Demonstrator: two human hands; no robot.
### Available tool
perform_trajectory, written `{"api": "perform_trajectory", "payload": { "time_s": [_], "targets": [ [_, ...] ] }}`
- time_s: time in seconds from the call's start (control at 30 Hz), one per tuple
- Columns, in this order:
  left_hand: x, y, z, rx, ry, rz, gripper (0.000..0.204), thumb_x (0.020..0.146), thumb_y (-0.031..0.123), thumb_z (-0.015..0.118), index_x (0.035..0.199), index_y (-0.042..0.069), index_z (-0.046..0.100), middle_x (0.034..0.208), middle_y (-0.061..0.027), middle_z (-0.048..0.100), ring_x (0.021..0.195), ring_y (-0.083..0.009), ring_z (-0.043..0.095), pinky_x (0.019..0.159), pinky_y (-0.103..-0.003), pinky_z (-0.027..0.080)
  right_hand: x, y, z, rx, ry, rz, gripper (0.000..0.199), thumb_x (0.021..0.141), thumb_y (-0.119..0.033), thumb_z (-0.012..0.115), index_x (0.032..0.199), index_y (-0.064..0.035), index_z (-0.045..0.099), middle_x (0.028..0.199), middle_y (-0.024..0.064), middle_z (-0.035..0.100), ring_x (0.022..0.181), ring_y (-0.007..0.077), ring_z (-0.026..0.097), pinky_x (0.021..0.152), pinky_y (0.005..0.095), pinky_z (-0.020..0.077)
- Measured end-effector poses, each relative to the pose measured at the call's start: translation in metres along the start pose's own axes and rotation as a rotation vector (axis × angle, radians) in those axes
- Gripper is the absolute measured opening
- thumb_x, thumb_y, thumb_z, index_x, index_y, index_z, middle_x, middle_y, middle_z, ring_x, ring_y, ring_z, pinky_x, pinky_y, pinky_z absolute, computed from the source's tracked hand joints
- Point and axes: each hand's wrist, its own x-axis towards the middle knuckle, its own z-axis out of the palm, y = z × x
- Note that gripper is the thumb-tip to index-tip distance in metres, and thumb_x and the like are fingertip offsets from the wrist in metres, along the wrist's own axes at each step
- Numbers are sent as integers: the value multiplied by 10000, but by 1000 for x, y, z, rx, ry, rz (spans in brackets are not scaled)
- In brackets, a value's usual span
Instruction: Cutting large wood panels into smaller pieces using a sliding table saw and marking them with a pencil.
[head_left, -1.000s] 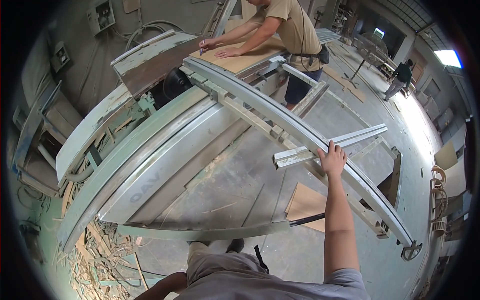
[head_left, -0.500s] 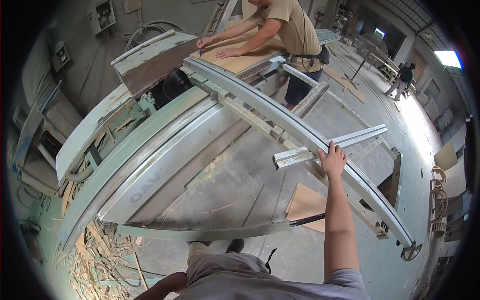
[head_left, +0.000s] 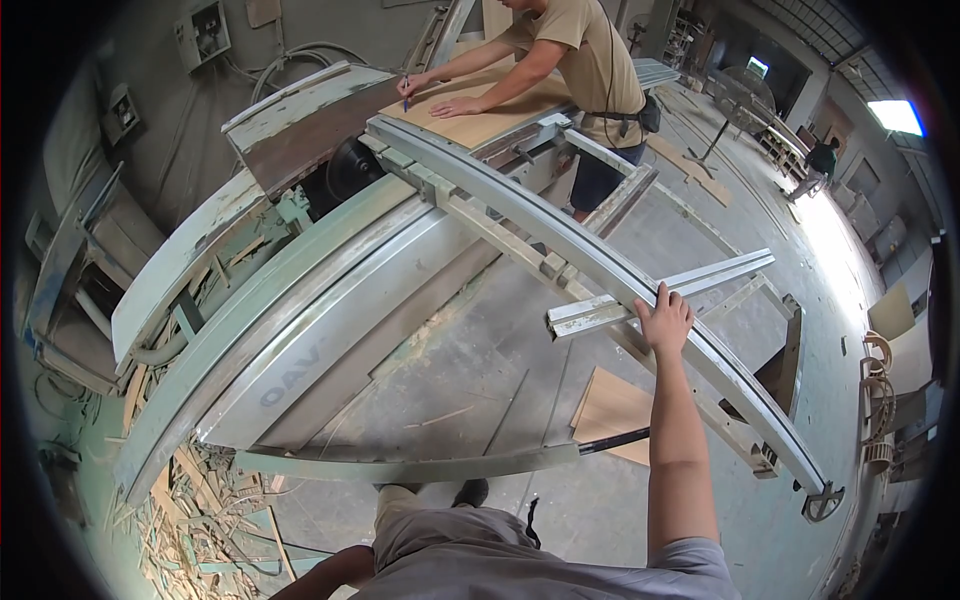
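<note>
My right hand rests on a long aluminium fence rail, palm down, thumb apart from the fingers, which lie over the rail. Under it a shorter grooved metal bar crosses the rail at an angle. My left forearm shows at the lower edge; its hand is hidden beside my body. Across the rail, a co-worker in a tan shirt leans over a wooden board. One of that person's hands holds a blue pen at the board's left edge; the other lies flat on the board.
A long pale machine beam runs along my left. Wood offcuts pile up at the lower left. A brown panel lies on the floor beneath the frame. Farther right stand a large fan and another person.
The co-worker's pen hand has shifted slightly along the board's edge. The distant person has moved a little to the right and bent over. My right hand stays in place.
</note>
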Motion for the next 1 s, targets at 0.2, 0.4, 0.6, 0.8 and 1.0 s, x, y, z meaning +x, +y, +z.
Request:
{"api": "perform_trajectory", "payload": {
  "time_s": [0.2,0.4,0.6,0.8,1.0],
  "targets": [
    [0,1,-3,43,20,61,325,714,334,616,952,117,655,939,-184,639,862,-367,602,744,-416,475,1,-1,-1,0,-10,6,680,798,-562,513,1302,-114,427,1188,135,491,1166,294,411,993,462,260],
    [-3,7,-4,-68,8,-39,343,715,347,625,970,121,657,958,-181,638,876,-365,600,759,-408,471,0,1,2,-23,56,-21,670,807,-563,501,1294,-108,436,1141,138,518,1118,303,454,990,453,276],
    [1,-13,14,-35,31,-33,334,719,349,618,947,110,667,959,-185,636,880,-365,599,764,-399,471,0,-2,-3,-7,13,-3,678,803,-558,510,1305,-112,422,1167,133,500,1145,297,429,1001,461,262],
    [2,-10,11,-42,27,-39,319,717,342,613,925,107,672,942,-182,639,864,-365,601,743,-407,474,0,0,-2,2,-10,8,679,795,-553,523,1307,-120,415,1177,129,489,1162,291,411,1005,470,257],
    [-2,-3,6,-33,29,-16,324,724,345,607,946,116,667,949,-180,639,869,-366,600,745,-411,473,1,-1,-1,-2,7,0,678,793,-553,524,1303,-119,418,1170,128,494,1154,292,416,997,464,262]
  ]
}}
